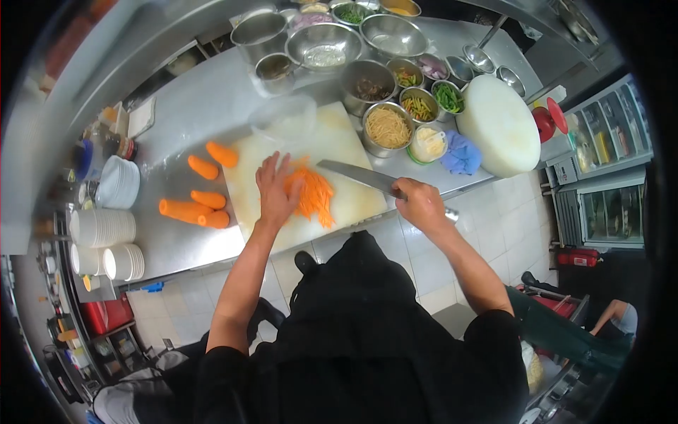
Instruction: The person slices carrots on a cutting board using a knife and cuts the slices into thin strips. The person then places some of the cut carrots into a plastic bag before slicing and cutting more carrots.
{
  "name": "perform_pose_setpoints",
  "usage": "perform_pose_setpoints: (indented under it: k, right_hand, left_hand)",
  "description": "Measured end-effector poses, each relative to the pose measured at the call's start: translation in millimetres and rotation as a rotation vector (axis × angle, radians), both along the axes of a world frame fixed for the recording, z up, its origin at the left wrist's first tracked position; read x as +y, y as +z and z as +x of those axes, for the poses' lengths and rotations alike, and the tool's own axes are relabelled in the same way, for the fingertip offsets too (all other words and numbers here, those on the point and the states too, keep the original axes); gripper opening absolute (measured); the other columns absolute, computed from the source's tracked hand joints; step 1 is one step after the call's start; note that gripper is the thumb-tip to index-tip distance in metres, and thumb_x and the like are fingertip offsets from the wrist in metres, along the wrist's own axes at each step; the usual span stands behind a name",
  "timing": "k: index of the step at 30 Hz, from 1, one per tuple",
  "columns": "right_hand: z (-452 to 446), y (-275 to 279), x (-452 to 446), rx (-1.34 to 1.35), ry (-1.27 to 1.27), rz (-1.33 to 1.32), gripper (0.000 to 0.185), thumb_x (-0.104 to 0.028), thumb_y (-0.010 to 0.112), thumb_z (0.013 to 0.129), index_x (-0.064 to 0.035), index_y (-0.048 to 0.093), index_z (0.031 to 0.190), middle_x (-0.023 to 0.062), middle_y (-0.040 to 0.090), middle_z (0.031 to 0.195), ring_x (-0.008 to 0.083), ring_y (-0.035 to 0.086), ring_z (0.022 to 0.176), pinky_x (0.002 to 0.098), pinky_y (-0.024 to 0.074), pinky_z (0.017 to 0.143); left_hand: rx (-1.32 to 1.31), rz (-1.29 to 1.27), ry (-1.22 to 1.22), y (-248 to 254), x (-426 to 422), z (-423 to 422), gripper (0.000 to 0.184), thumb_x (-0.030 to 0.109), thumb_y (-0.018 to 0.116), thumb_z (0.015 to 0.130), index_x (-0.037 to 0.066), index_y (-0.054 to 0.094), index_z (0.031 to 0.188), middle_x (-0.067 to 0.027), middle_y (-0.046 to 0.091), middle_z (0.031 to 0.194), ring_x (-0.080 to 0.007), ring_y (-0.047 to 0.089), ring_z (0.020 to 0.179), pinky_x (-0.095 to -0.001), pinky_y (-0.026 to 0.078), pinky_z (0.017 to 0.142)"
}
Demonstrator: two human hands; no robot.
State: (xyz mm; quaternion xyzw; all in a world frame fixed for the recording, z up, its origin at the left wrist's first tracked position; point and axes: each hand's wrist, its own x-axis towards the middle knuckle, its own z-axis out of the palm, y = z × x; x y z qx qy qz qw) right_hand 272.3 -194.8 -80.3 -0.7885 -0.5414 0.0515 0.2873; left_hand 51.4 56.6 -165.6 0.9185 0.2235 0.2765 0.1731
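My right hand (pixel 421 203) is wrapped round the handle of a knife (pixel 361 175), whose broad blade points left over the white cutting board (pixel 339 141). Just left of the blade tip lies a pile of shredded carrot (pixel 314 194). My left hand (pixel 277 189) is at the pile's left side, fingers spread and holding nothing; whether its fingertips press on the shreds I cannot tell. Several peeled carrots, among them a long carrot (pixel 182 210) and a cut piece (pixel 222 154), lie left of the board. A see-through plastic container (pixel 284 116) stands at the board's back edge.
Behind the board stand metal bowls, one with pale strips (pixel 388 128), another with green chillies (pixel 448 97). A blue cloth (pixel 462 152) lies by a thick round chopping block (pixel 498 126). Stacked white bowls (pixel 103 227) stand at the left. Other people are partly visible nearby.
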Motion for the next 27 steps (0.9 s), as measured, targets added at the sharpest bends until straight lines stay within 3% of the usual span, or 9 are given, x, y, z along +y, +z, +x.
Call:
perform_pose_setpoints:
  k: [3,6,8,11,15,17,20,23,27]
  right_hand:
    - [-0.9,-24.2,11.2,0.061,-0.138,-0.004,0.014,-0.003,0.064,0.074,-0.0047,0.064,0.087,0.0164,0.069,0.086,0.039,0.065,0.079,0.047,0.0526,0.067]
    - [-5.6,-34.5,21.7,0.118,-0.164,0.007,0.015,-0.003,0.063,0.074,-0.0042,0.065,0.088,0.0171,0.068,0.087,0.0396,0.065,0.08,0.0477,0.0521,0.069]
    - [-9.6,-34.6,22.6,0.128,-0.16,0.028,0.016,-0.004,0.063,0.074,-0.004,0.066,0.089,0.0174,0.068,0.087,0.0399,0.065,0.08,0.0477,0.0522,0.07]
    - [-16.0,-31.1,19.1,0.193,-0.187,-0.009,0.017,-0.005,0.063,0.074,-0.0037,0.066,0.09,0.0173,0.069,0.088,0.0399,0.065,0.081,0.0467,0.0531,0.071]
    - [-26.5,-29.0,19.8,0.239,-0.188,-0.009,0.017,-0.006,0.064,0.074,-0.0036,0.066,0.09,0.0173,0.069,0.089,0.0395,0.065,0.081,0.0467,0.053,0.071]
    - [-30.2,-33.9,24.5,0.271,-0.206,-0.029,0.017,-0.006,0.064,0.074,-0.0041,0.066,0.091,0.0175,0.069,0.087,0.0393,0.065,0.081,0.0469,0.053,0.072]
    - [-35.6,-33.3,29.2,0.29,-0.207,-0.06,0.017,-0.007,0.065,0.074,-0.0047,0.066,0.091,0.0182,0.069,0.085,0.0391,0.066,0.081,0.047,0.053,0.072]
    - [-38.6,-33.1,29.4,0.315,-0.232,-0.089,0.018,-0.007,0.065,0.074,-0.0052,0.067,0.092,0.0189,0.069,0.083,0.0402,0.065,0.079,0.0469,0.0529,0.071]
    - [-37.8,-47.2,18.1,0.367,-0.255,-0.067,0.013,-0.006,0.066,0.077,-0.003,0.066,0.09,0.0183,0.069,0.081,0.04,0.066,0.079,0.0457,0.0529,0.071]
  left_hand:
    - [-0.144,-0.036,0.126,5.6,47.5,46.9,0.05,0.029,0.063,0.089,0.005,0.056,0.132,-0.0203,0.049,0.138,-0.0389,0.044,0.126,-0.06,0.024,0.108]
    - [0.001,0.194,0.011,16.1,70.5,69.8,0.038,0.024,0.058,0.093,0.005,0.06,0.126,-0.019,0.061,0.121,-0.0347,0.052,0.118,-0.0554,0.03,0.105]
    - [0.526,0.096,0.047,20.5,79.5,71.8,0.027,0.017,0.058,0.092,0.005,0.064,0.116,-0.0165,0.066,0.107,-0.0316,0.056,0.112,-0.0481,0.039,0.101]
    - [0.773,0.023,-0.007,1.3,110.2,59.5,0.023,0.011,0.061,0.089,0.007,0.064,0.111,-0.0149,0.068,0.094,-0.0302,0.059,0.106,-0.0449,0.046,0.094]
    - [0.633,-0.174,0.078,12.0,104.9,45.7,0.03,0.016,0.065,0.087,0.011,0.061,0.116,-0.016,0.064,0.107,-0.0311,0.058,0.11,-0.0429,0.049,0.091]
    - [0.486,0.036,0.11,16.2,94.4,53.9,0.047,0.021,0.069,0.083,0.016,0.056,0.127,-0.0162,0.056,0.123,-0.0338,0.054,0.116,-0.0426,0.05,0.092]
    - [0.68,-0.03,0.151,30.6,92.7,68.4,0.063,0.02,0.07,0.08,0.019,0.047,0.139,-0.0146,0.047,0.133,-0.0368,0.05,0.122,-0.0433,0.05,0.096]
    - [0.902,-0.009,0.098,23.5,111.7,79.1,0.061,0.017,0.066,0.082,0.015,0.049,0.14,-0.0181,0.054,0.129,-0.0368,0.053,0.121,-0.0436,0.049,0.098]
    - [0.754,-0.168,0.099,23.9,112.5,73.3,0.049,0.012,0.06,0.084,0.008,0.057,0.132,-0.022,0.059,0.125,-0.0369,0.057,0.117,-0.0419,0.047,0.1]
